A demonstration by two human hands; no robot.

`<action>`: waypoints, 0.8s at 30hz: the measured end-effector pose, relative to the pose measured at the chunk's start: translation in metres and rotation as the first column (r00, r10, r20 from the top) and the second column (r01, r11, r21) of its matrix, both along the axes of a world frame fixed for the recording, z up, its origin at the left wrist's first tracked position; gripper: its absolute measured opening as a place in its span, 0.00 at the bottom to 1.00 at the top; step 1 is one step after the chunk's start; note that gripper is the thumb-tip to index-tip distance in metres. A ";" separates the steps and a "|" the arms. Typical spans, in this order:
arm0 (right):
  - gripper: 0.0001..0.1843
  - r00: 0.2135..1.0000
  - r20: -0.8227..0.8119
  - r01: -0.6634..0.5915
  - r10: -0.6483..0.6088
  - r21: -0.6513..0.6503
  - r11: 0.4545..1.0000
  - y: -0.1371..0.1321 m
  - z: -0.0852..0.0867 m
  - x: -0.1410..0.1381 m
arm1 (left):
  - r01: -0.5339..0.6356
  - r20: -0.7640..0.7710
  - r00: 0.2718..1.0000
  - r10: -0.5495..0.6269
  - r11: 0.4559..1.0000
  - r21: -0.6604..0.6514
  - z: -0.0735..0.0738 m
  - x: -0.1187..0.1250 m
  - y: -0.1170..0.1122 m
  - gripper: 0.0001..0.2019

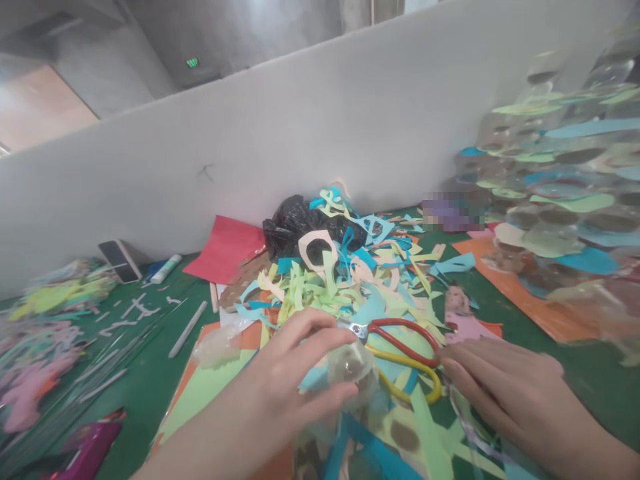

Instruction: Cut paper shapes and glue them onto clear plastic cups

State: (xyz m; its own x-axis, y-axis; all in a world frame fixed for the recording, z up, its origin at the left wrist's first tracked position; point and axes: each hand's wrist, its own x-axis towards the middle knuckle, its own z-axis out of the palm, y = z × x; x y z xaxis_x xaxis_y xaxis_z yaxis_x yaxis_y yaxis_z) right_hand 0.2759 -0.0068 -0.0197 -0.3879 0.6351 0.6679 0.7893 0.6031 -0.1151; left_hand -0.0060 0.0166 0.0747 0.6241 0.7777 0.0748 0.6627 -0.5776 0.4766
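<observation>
Here we are over the green table [155, 380], and our left hand [295, 373] has thumb and fingers closed from either side on a clear plastic piece [351, 363]; it's see-through and blurry, so its full shape escapes us. Just above it lie the scissors [395, 347], red and yellow handles spread among the scraps, blade tips lost behind our left fingers. And there's our right hand [510, 387], palm down at the handle ends! Its fingers bend under, mostly out of sight, so we cannot tell whether they're gripping anything or even touching the scissors.

Beyond, the paper scraps [300, 287] overlap so thickly we can't pick out single pieces, and they partly cover a black plastic bag [283, 227]. Over to the right, a purple patch [453, 212] is pixelated; we can't read what it is. The tall stack of clear plastic and coloured paper [565, 200] smears together and runs off the edge. Down at lower left, a magenta object [90, 450] is cut off by the frame, its identity unclear to us.
</observation>
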 end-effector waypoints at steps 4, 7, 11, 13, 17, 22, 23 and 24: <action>0.26 1.000 -0.010 0.011 -0.011 -0.004 1.000 0.000 -0.003 0.001 | -0.100 0.029 0.995 0.098 0.994 0.054 0.007 -0.004 0.002 0.14; 0.26 1.000 -0.010 0.004 -0.004 -0.007 1.000 0.001 -0.002 0.001 | -0.209 0.079 0.976 0.201 0.969 0.128 0.013 -0.013 0.013 0.13; 0.26 1.000 -0.013 -0.002 0.002 0.003 1.000 0.000 0.000 0.000 | -0.357 0.160 0.930 0.331 0.916 0.181 0.017 -0.034 0.038 0.15; 0.26 1.000 -0.019 -0.007 0.007 0.004 1.000 -0.001 0.000 0.000 | -0.488 0.206 0.868 0.451 0.851 0.192 0.017 -0.048 0.052 0.17; 0.27 1.000 -0.018 -0.004 0.004 0.005 1.000 -0.001 0.000 -0.001 | -0.694 0.288 0.719 0.632 0.669 0.265 0.009 -0.085 0.088 0.21; 0.27 1.000 -0.010 -0.006 0.006 -0.004 1.000 0.000 0.001 -0.003 | -0.768 0.215 0.635 0.742 0.576 0.280 -0.014 -0.126 0.144 0.26; 0.27 1.000 -0.015 -0.004 0.004 -0.006 1.000 0.001 0.001 -0.003 | -0.773 0.195 0.629 0.752 0.579 0.260 -0.019 -0.130 0.154 0.26; 0.27 1.000 -0.020 -0.007 0.007 -0.008 1.000 0.001 0.001 -0.003 | -0.778 0.182 0.624 0.760 0.581 0.239 -0.025 -0.131 0.163 0.26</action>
State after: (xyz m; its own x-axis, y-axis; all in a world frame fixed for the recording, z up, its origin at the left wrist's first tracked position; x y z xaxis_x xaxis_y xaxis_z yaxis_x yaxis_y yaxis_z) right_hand 0.2725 -0.0056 -0.0191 -0.3791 0.6378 0.6704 0.7826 0.6076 -0.1355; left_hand -0.1374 0.1796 0.0499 -0.2100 0.9048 0.3705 0.8990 0.0297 0.4369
